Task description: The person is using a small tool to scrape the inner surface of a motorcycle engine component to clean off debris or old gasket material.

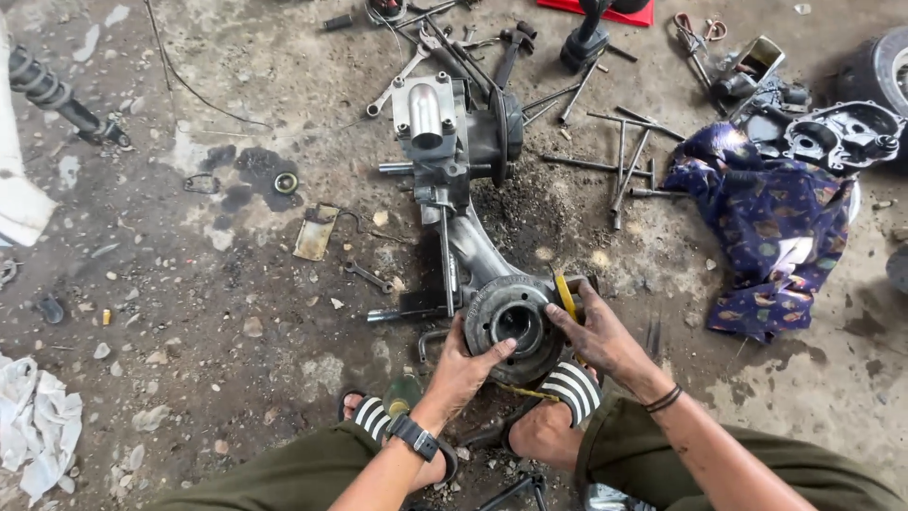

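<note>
Head cam: my left hand (461,367) grips the round metal hub (515,325), right hand (598,333) pinches a yellow-handled tool (566,293) at its rim, engine casing (452,132) beyond.

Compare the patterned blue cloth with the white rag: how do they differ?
The blue cloth is dark, patterned and spread beside metal parts on the right; the white rag is plain, crumpled and lies alone at the left edge. The blue cloth looks larger. Both lie on the dirty concrete floor.
</note>
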